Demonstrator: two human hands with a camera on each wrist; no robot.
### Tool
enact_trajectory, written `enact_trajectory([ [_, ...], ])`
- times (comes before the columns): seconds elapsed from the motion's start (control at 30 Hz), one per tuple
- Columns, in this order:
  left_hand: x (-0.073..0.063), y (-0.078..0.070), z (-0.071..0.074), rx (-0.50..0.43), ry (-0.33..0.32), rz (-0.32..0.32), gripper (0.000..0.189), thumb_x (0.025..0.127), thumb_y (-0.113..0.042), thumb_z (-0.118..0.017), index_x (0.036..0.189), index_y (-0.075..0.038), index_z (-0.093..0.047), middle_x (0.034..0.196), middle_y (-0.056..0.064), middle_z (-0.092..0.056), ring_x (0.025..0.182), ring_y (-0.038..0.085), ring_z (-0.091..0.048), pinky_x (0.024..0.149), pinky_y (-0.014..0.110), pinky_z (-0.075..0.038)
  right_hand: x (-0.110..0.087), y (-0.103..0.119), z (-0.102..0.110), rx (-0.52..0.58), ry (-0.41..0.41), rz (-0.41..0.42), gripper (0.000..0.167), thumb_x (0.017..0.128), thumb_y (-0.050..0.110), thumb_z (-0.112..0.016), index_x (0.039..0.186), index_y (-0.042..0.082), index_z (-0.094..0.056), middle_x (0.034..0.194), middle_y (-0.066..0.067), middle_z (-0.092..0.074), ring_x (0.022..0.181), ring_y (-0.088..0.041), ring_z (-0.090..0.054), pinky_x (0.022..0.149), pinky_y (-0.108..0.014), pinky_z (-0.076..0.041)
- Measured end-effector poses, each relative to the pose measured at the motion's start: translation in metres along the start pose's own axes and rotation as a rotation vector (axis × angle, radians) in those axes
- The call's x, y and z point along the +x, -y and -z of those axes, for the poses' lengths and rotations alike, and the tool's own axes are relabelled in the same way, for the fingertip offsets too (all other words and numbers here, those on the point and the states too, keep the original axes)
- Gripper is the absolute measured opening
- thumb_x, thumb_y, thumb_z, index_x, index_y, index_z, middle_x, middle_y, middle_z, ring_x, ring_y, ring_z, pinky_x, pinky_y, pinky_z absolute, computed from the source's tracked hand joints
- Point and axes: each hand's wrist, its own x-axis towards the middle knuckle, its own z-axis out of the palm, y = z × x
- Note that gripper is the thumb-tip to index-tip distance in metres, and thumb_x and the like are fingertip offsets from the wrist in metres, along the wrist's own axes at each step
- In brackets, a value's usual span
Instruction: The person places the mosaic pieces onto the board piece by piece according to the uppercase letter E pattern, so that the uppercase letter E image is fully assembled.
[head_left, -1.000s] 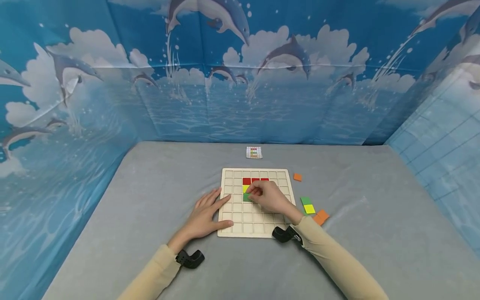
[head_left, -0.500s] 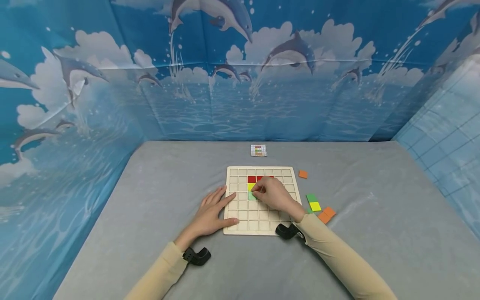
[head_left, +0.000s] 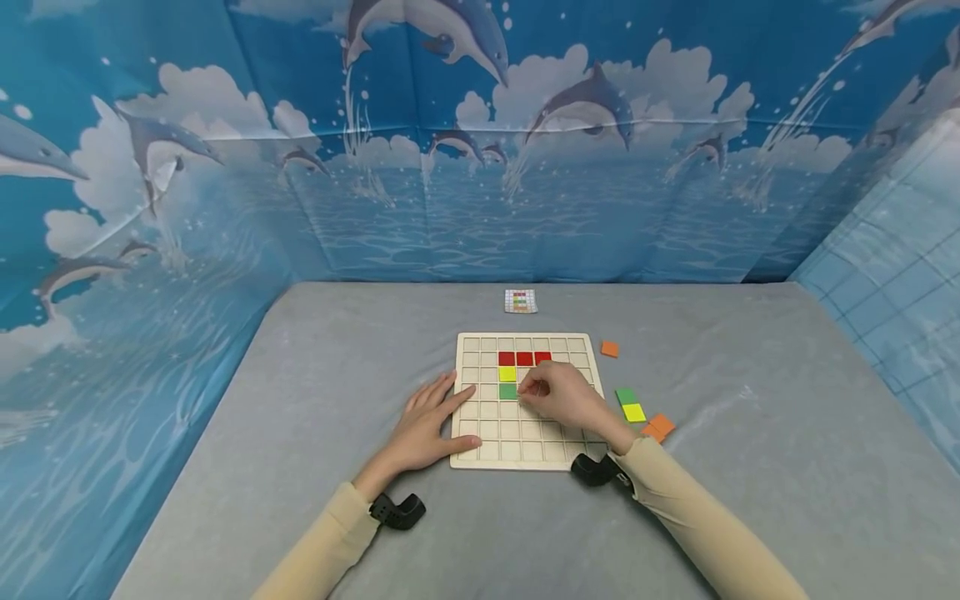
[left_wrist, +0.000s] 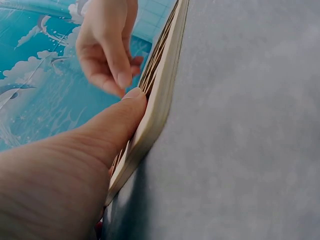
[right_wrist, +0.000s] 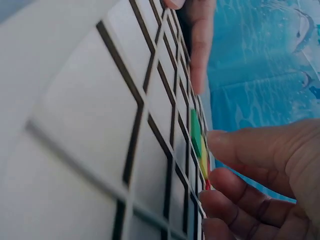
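Observation:
A square wooden grid board (head_left: 489, 429) lies on the table. Three red tiles (head_left: 524, 358) form a row in it, with a yellow tile (head_left: 507, 374) and a green tile (head_left: 507, 391) below the leftmost red one. My left hand (head_left: 420, 429) rests spread on the board's left edge; its thumb (left_wrist: 117, 117) touches the rim in the left wrist view. Just right of the green tile, my right hand (head_left: 564, 396) is over the grid with loosely bent fingers. In the right wrist view a gap separates its thumb (right_wrist: 245, 145) from the fingers, and nothing shows between them.
Right of the board lie loose tiles: an orange tile (head_left: 610, 349), a green one (head_left: 626, 396), a yellow one (head_left: 633, 412) and orange ones (head_left: 658, 427) partly behind the right forearm. A small printed pattern card (head_left: 521, 301) lies beyond the board.
My right hand has let go of the green tile and moved right, uncovering it and more of the red row. The green tile now lies in its cell. My left hand stays on the board.

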Motion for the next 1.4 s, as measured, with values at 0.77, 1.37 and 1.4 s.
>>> enact_trajectory([
  [0.77,-0.003,-0.001,-0.001,-0.016,-0.007,0.0,0.078,0.085,-0.057,-0.062,0.149,-0.022,-0.035,0.157,0.008,-0.014,0.143,0.025,-0.008,0.11,0.049,-0.007,-0.074,-0.078,0.079,-0.14,0.058,-0.13,0.033,0.083,0.008,-0.072,0.114,-0.003,-0.066,0.098,-0.011,-0.057,0.079,-0.023,-0.045,0.066,-0.037,-0.038],
  [1.37,-0.001,-0.001,-0.001,-0.002,0.007,0.001,0.078,0.085,-0.057,-0.061,0.149,-0.023,-0.033,0.157,0.008,-0.013,0.143,0.025,-0.006,0.11,0.048,-0.006,-0.072,-0.079,0.075,-0.068,0.008,-0.247,0.014,0.083,0.006,-0.072,0.091,0.005,-0.06,0.079,-0.002,-0.057,0.068,-0.018,-0.049,0.06,-0.035,-0.042],
  [1.4,0.0,-0.001,-0.001,-0.002,0.007,0.0,0.078,0.085,-0.058,-0.061,0.149,-0.023,-0.033,0.157,0.009,-0.013,0.143,0.025,-0.007,0.11,0.048,-0.006,-0.072,-0.077,0.075,-0.068,0.006,-0.249,0.015,0.083,0.006,-0.072,0.09,0.006,-0.059,0.078,-0.001,-0.056,0.067,-0.018,-0.049,0.059,-0.034,-0.042],
])
